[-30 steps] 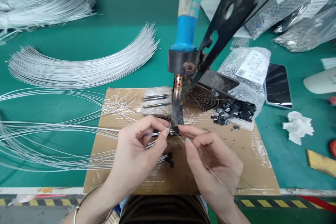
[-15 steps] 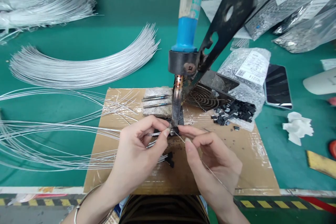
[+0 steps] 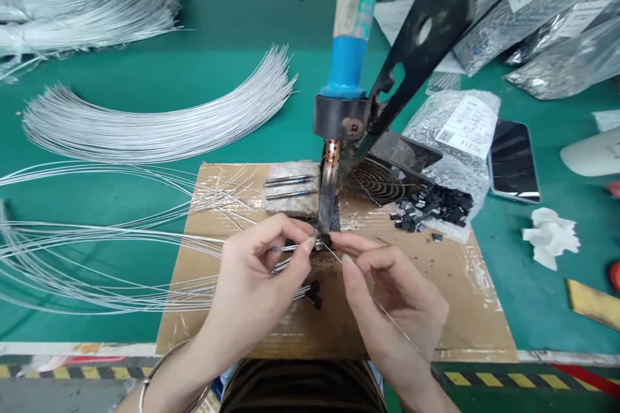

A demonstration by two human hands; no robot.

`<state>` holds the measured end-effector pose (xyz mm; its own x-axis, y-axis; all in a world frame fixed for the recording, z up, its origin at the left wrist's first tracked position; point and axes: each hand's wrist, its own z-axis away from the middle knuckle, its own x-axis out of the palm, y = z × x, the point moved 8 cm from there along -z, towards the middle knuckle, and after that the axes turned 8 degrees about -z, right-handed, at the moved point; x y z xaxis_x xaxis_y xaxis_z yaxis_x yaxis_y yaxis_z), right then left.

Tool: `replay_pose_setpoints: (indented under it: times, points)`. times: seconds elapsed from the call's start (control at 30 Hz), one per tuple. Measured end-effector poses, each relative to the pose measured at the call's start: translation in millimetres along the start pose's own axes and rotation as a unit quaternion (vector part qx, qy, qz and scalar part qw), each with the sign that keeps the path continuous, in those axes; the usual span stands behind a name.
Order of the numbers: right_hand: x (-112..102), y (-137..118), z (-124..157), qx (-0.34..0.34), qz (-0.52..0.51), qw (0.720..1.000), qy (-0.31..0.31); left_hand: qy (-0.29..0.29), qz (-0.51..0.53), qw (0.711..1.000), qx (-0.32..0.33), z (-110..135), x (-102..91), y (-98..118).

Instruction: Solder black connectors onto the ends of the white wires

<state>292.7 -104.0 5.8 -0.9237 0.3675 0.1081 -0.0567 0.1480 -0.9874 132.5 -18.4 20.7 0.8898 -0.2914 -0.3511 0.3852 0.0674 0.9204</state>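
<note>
A blue-handled soldering iron is clamped in a black metal stand, its tip pointing down. Right at the tip, the thumb and forefinger of my left hand pinch the end of a thin white wire; the pinched end is partly hidden by my fingers. My right hand holds a strand of solder wire between thumb and fingers, its end reaching the tip. A small black piece lies by the fingertips. Under my left hand, several wires end in black connectors.
Brown cardboard covers the work spot. Small black pieces are heaped beside a plastic bag and a phone. A curved wire bundle lies at left. Spare metal tips rest on a pad behind my left hand.
Both hands stay at the iron's tip with the same grip. The whole view shifts very slightly; nothing else visibly differs.
</note>
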Motion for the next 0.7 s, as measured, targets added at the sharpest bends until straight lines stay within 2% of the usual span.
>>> replay_pose_setpoints:
  times: [0.7]
  points:
    - [1.2, -2.0, 1.2, -0.031, 0.027, 0.999, -0.001, -0.006, -0.017, 1.000, -0.004, 2.2, 0.4, 1.1]
